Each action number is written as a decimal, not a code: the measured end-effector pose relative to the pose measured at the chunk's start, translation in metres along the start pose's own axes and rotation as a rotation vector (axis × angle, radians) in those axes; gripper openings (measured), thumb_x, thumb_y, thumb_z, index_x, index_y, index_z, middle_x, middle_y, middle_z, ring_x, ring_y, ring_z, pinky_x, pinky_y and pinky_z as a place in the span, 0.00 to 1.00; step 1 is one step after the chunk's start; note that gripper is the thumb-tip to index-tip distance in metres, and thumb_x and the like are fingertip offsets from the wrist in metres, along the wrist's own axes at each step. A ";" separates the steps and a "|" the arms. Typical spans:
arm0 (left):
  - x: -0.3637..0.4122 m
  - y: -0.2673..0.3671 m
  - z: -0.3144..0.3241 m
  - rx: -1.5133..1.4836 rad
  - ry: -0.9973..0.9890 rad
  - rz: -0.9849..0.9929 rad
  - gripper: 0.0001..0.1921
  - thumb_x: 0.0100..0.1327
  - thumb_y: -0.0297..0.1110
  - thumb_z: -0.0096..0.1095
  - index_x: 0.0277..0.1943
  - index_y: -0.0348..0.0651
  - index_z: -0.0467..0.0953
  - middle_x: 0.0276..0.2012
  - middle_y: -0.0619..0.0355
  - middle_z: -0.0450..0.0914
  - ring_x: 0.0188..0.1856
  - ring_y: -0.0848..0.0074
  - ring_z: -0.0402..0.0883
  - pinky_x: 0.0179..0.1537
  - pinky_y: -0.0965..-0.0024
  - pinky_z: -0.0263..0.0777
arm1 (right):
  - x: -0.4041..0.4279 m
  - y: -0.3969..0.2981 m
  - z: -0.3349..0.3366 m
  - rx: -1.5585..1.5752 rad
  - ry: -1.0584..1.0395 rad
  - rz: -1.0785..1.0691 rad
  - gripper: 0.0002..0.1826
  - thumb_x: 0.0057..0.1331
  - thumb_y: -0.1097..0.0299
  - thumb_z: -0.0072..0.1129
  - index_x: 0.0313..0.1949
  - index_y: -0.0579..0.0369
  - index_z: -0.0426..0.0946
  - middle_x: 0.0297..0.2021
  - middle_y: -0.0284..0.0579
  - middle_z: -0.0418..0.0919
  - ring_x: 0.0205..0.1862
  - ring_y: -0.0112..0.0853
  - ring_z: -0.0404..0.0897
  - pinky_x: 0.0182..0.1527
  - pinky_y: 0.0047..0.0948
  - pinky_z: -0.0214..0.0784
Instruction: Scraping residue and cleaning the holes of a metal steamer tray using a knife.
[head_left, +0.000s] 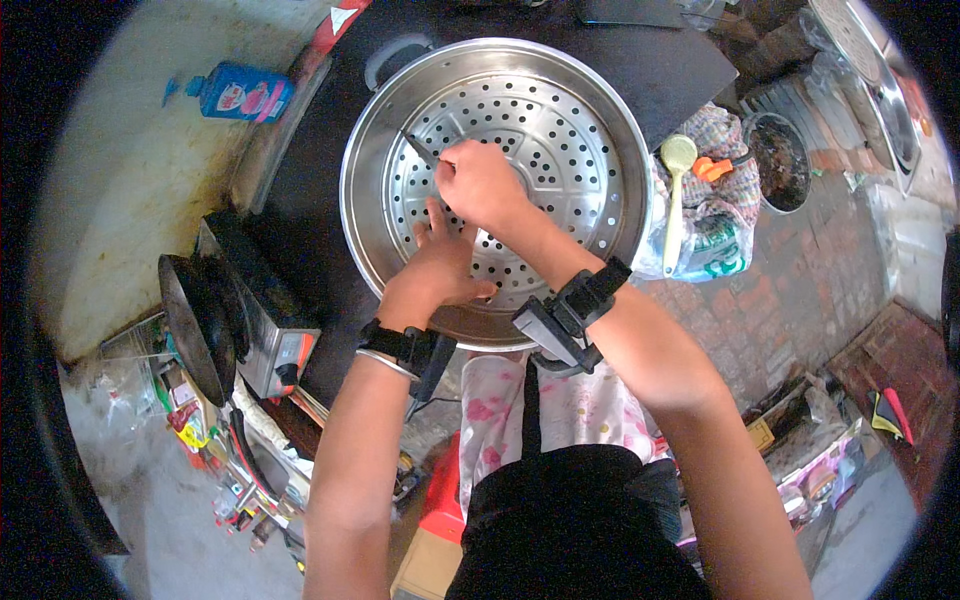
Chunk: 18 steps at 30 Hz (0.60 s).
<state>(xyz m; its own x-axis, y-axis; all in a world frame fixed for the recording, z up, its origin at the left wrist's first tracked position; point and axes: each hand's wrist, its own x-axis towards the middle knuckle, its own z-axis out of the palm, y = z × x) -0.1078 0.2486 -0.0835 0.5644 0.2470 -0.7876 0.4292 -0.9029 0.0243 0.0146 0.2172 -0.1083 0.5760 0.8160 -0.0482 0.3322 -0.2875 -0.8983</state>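
A round stainless-steel steamer pot (360, 225) with a perforated floor and a side handle stands in front of me. Inside it, my right hand (480, 184) is closed around a slim, dark, pointed tool (420, 148). The tool's tip points up and left towards the steamer wall; its grip is hidden in my fist, so I cannot tell its exact kind. Just below, my left hand (442, 262) is spread over the perforated floor (562, 150), fingers and thumb apart, with nothing seen in it. Whether its fingers press on the metal is unclear.
The steamer rests on a dark tabletop (682, 71). To its right lie a pale green long-handled brush (678, 161), a knitted cloth (731, 146) and a plastic bag (712, 251). Leftward are a blue pump bottle (246, 91), a cooker (277, 360) and a black pan (195, 330).
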 end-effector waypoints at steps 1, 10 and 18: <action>0.000 0.001 -0.001 -0.049 0.008 -0.001 0.59 0.44 0.51 0.74 0.71 0.45 0.38 0.65 0.21 0.31 0.65 0.27 0.44 0.64 0.49 0.54 | 0.000 0.002 -0.002 0.000 -0.002 0.002 0.12 0.53 0.67 0.51 0.26 0.63 0.79 0.27 0.62 0.78 0.31 0.54 0.79 0.41 0.47 0.73; 0.002 -0.002 0.005 -0.079 0.013 -0.014 0.57 0.44 0.50 0.74 0.70 0.44 0.43 0.65 0.21 0.31 0.64 0.24 0.43 0.64 0.48 0.54 | -0.004 0.000 0.005 0.052 -0.039 0.041 0.12 0.54 0.66 0.51 0.24 0.62 0.78 0.27 0.63 0.77 0.32 0.55 0.79 0.41 0.47 0.73; -0.005 0.007 -0.012 -0.183 0.013 -0.028 0.56 0.44 0.49 0.75 0.70 0.45 0.43 0.66 0.22 0.31 0.65 0.26 0.42 0.64 0.48 0.53 | -0.001 0.006 -0.005 0.056 0.036 0.028 0.11 0.53 0.67 0.51 0.24 0.62 0.79 0.26 0.61 0.77 0.30 0.54 0.79 0.39 0.47 0.74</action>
<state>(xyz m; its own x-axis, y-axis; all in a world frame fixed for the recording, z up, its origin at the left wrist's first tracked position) -0.0987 0.2456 -0.0718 0.5587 0.2769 -0.7818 0.5653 -0.8169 0.1147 0.0202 0.2125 -0.1118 0.6110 0.7894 -0.0588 0.2742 -0.2808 -0.9198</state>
